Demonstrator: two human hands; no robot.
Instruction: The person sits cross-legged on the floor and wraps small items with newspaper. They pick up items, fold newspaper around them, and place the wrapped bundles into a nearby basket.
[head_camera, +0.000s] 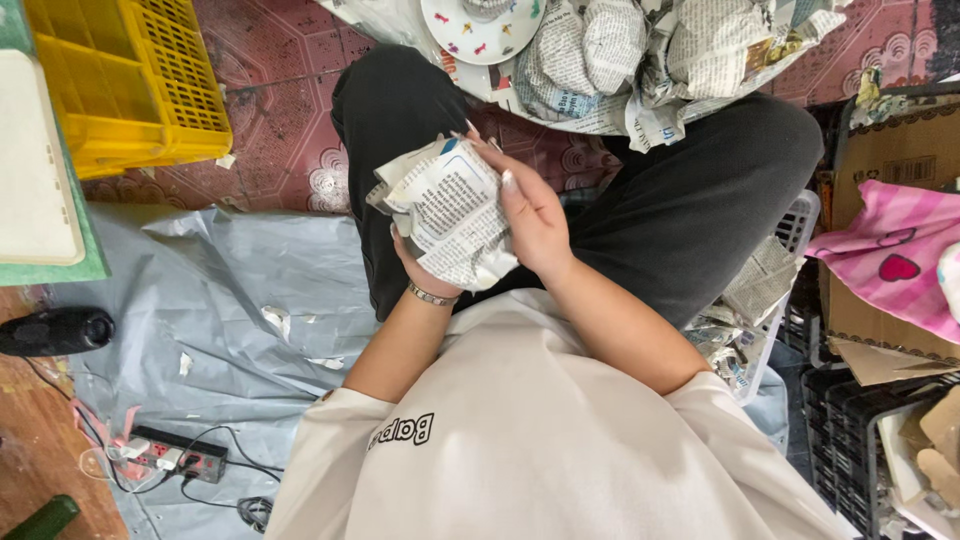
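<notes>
Both hands grip newspaper-wrapped bundle (450, 215): right hand (530, 215) on top, left hand (420, 272) underneath. Loose wrap may unfold if squeezed unevenly.

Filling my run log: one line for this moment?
left hand: under bundle | right hand: on bundle | newspaper bundle: over lap

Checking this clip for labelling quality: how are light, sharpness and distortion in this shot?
Head view: even, soft light with no hard shadows or glare; the newspaper bundle and both hands, left hand and right hand, look sharp; wide-angle bending shows near the edges, as at the yellow crate.
</notes>
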